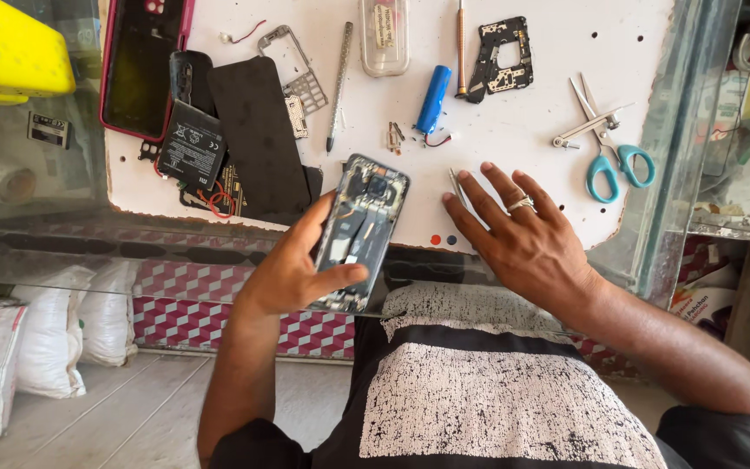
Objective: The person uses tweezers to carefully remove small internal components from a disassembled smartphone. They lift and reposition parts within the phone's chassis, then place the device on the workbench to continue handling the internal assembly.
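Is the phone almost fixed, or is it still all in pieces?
Still in pieces. Done: the opened phone has its back off, insides showing, and a black battery and small frame part lie out on the white board. In hand: the left hand holds the phone; the right hand touches tweezers. Left: nothing looks put back together yet.
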